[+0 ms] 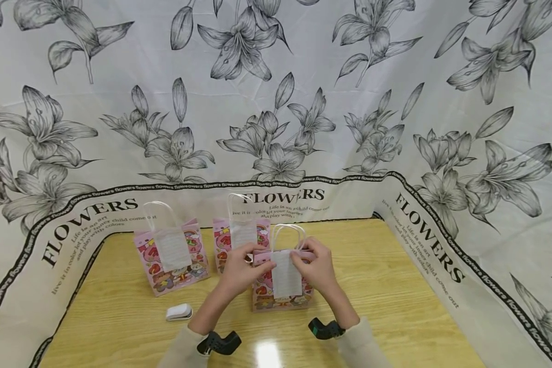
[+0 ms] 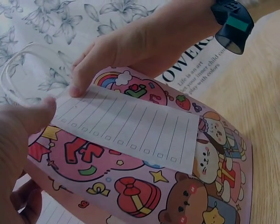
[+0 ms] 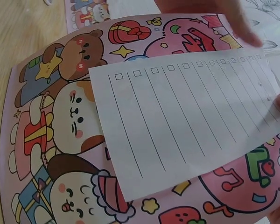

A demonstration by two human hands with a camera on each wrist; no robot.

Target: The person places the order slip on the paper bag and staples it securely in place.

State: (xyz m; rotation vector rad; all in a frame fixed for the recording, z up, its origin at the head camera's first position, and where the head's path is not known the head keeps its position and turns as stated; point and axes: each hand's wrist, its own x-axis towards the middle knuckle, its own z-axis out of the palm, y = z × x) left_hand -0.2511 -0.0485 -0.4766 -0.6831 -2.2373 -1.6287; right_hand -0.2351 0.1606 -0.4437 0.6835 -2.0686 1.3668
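Note:
A pink cartoon-printed paper gift bag [image 1: 282, 305] with white rope handles [image 1: 291, 226] stands at the table's middle. A lined checklist sheet [image 1: 287, 281] hangs down its front from the top edge. My left hand [image 1: 243, 269] grips the bag's upper left rim, its thumb beside the sheet's top corner. My right hand [image 1: 320, 266] pinches the sheet's top and the rim at the right, thumb in front. The left wrist view shows the right thumb pressing the sheet [image 2: 126, 123]. Fingers behind the rim are mostly hidden.
Two similar bags with sheets on their fronts stand behind, one at the left [image 1: 156, 278] and one near the middle [image 1: 222, 258]. A small white stapler [image 1: 179, 312] lies left of my left forearm. A flower-printed cloth [image 1: 267, 204] borders the wooden table [image 1: 395, 306].

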